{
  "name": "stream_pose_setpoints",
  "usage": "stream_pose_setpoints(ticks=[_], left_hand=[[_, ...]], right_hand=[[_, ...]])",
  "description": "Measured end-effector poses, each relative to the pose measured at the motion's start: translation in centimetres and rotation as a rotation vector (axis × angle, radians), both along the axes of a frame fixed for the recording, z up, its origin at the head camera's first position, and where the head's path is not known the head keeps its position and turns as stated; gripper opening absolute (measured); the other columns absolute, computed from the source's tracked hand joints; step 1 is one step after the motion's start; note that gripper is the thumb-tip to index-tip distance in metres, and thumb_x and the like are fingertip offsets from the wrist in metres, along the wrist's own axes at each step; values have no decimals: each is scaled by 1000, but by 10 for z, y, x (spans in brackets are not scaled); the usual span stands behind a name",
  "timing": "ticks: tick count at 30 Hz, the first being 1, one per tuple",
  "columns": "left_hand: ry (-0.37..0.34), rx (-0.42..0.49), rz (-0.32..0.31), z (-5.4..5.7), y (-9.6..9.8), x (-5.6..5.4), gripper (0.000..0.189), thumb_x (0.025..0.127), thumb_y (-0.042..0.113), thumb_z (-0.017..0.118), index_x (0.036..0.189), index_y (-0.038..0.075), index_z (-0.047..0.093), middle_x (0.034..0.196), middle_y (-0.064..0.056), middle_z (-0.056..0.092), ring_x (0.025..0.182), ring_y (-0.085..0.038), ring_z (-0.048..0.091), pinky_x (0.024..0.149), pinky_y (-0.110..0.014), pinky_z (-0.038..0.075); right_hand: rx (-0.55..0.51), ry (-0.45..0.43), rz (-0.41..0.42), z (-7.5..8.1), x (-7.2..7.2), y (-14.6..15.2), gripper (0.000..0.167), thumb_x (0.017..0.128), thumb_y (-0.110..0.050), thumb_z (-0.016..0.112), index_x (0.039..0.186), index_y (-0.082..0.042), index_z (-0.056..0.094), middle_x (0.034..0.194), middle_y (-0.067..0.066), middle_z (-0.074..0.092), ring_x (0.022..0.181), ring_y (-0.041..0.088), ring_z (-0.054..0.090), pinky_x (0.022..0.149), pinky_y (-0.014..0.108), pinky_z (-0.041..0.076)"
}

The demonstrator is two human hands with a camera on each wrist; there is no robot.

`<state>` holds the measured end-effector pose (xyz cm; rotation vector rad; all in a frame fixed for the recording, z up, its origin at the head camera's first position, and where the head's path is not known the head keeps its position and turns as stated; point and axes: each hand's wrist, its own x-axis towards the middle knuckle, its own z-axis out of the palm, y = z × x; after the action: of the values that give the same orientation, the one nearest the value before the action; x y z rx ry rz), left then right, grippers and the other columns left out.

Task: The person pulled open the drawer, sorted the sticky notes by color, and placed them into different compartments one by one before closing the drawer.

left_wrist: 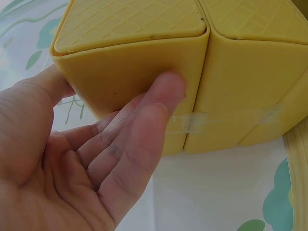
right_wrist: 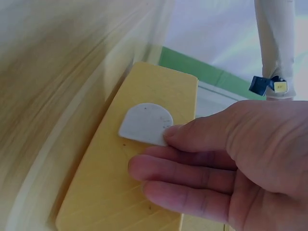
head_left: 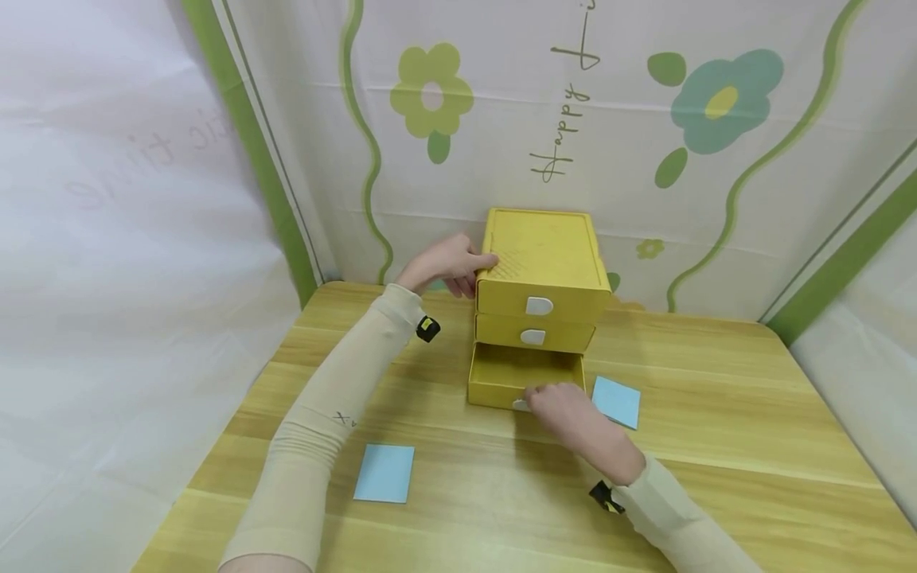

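A yellow three-drawer cabinet (head_left: 544, 248) stands against the back curtain, its bottom drawer (head_left: 490, 394) pulled out and its two upper drawers closed. My left hand (head_left: 450, 263) rests on the cabinet's upper left edge, thumb over the top. In the left wrist view, its fingers (left_wrist: 166, 91) lie loosely bent along the yellow side wall, which has clear tape on it. At the open drawer's front, my right hand (head_left: 569, 422) pinches the white drawer handle (right_wrist: 147, 122), thumb at the handle's edge and fingers beside it.
Right of the open drawer lies a light blue paper square (head_left: 618, 400). Another blue square (head_left: 384, 473) is nearer me on the left, beside my left forearm. The wooden table (head_left: 458, 517) is bounded by white curtains (head_left: 93, 278) at the back and sides.
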<state>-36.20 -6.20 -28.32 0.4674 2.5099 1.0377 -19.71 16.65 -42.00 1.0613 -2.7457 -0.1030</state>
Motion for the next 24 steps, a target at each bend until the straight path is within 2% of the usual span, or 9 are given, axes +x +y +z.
stream_pose_setpoints(ticks=[7,12,24], left_hand=[[-3,3,-4,1,0,0,49,98,44,53,75,4,68,75,-13,74,68,-23,73,68,-39,61],[-3,1,-3,2,0,1,49,98,44,53,73,5,66,75,-13,74,68,-23,73,66,-37,61],[-1,4,-2,2,0,2,48,99,43,52,76,4,69,77,-14,74,68,-23,73,71,-42,61]], right_hand=[[15,-14,17,2,10,2,17,82,5,70,76,-9,62,64,-1,58,50,7,39,42,25,41],[2,-7,29,0,15,3,20,81,7,69,75,-10,60,61,-2,55,49,7,34,40,20,33],[-8,113,69,-3,21,4,23,80,6,70,72,-12,58,56,-4,51,48,4,28,38,20,28]])
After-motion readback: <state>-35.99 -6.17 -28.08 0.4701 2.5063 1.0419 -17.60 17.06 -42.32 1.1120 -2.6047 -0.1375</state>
